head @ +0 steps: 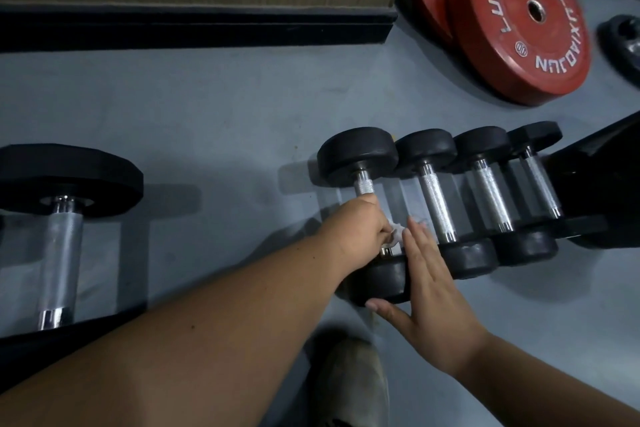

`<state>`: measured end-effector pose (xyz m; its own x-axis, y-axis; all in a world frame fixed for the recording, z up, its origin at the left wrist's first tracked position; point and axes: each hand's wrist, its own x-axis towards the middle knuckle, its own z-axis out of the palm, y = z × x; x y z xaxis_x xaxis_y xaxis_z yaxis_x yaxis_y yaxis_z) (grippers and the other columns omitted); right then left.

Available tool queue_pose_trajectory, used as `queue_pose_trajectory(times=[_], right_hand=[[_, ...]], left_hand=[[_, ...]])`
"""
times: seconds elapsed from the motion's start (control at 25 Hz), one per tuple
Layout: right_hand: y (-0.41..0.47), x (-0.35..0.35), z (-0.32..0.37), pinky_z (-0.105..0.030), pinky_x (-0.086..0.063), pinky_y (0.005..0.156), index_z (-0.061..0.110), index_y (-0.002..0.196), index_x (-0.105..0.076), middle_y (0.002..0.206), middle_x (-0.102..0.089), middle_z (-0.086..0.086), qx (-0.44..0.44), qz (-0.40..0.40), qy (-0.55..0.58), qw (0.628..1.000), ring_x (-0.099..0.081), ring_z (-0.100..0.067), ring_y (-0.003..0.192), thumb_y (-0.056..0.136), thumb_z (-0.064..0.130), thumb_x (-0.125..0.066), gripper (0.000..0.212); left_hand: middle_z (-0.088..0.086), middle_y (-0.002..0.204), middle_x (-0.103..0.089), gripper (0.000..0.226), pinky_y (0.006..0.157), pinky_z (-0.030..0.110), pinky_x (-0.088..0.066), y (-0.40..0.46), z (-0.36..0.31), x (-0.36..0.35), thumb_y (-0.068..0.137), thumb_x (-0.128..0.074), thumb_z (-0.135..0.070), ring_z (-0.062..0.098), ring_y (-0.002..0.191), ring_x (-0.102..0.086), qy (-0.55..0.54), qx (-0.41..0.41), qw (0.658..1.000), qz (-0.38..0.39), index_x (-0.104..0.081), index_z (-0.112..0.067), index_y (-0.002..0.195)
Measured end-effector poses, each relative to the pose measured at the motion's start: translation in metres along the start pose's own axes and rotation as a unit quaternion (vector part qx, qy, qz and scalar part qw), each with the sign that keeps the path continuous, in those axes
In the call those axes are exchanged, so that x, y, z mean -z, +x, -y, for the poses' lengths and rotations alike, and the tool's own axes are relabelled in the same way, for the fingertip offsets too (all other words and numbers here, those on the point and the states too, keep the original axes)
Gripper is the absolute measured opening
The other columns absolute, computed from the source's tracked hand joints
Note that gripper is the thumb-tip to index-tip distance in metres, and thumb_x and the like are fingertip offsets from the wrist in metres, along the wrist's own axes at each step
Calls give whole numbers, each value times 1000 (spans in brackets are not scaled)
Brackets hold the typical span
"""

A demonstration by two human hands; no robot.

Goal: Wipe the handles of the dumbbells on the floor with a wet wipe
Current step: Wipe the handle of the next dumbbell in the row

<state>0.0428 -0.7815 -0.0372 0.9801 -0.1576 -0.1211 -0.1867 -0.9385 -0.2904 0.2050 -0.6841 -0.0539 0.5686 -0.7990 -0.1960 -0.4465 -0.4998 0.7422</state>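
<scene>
Several black round-headed dumbbells lie side by side on the grey floor at centre right. My left hand [362, 225] grips the chrome handle [364, 184] of the leftmost dumbbell [356, 154], with a white wet wipe [500, 234] bunched under its fingers. My right hand [424, 274] lies flat, fingers straight, on that dumbbell's near head [381, 282]. The handles of the second dumbbell [437, 204] and third dumbbell [491, 196] show bare knurled chrome. A larger dumbbell [64, 246] lies apart at the far left.
Red LUXIAOJUN weight plates [519, 21] lean against a wooden wall corner at upper right. A black equipment base [602, 177] sits right of the dumbbell row. A black skirting [194, 28] runs along the wall. My shoe [346, 381] is at the bottom centre.
</scene>
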Motion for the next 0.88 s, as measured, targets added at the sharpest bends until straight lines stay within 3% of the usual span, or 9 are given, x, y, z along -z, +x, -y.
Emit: queue_pose_trajectory(times=[0.2,0.32,0.44,0.6,0.72,0.88], right_hand=[[1,-5,5,-50,-21,124,0,156,-22,169,-7,-12,4,5,-26,1000,-3,-26,157,90,75,-41,102],[1,-6,14,-56,-27,120,3,152,-31,168,-12,-12,1,2,-26,1000,-6,-28,156,89,71,-46,94],[2,-9,24,-59,-28,119,7,156,-28,168,-12,-10,1,9,-23,1000,-3,-27,156,89,68,-48,92],[0,-10,32,-57,-22,122,13,159,-21,170,-5,-3,-2,20,-23,1000,1,-23,157,89,65,-47,92],[1,-8,33,-56,-19,123,14,160,-21,170,-1,-1,2,27,-10,1000,4,-20,157,90,64,-46,90],[0,-5,28,-57,-20,122,10,160,-20,170,0,-1,12,16,42,999,3,-19,157,93,59,-51,89]], left_hand=[[9,117,-58,19,86,27,-42,25,9,12,95,-56,-22,22,104,-54,34,8,998,-44,-73,-13,97],[0,106,-50,23,90,31,-46,21,20,6,96,-60,-27,18,95,-57,44,-16,998,-45,-75,-12,103],[-5,93,-46,22,82,24,-45,8,34,0,91,-67,-29,12,86,-54,5,-38,997,-71,-77,-10,97],[-1,74,-47,10,63,24,-37,-11,37,-7,83,-64,-5,9,63,-45,-52,-37,998,-16,-60,-4,74],[-6,76,-47,8,58,15,-31,-19,39,-9,81,-65,-4,-1,61,-43,-23,-67,997,-11,-63,-6,73],[-2,83,-49,32,61,16,-34,-13,38,1,84,-67,-5,6,66,-46,-40,-94,994,29,-52,-24,62]])
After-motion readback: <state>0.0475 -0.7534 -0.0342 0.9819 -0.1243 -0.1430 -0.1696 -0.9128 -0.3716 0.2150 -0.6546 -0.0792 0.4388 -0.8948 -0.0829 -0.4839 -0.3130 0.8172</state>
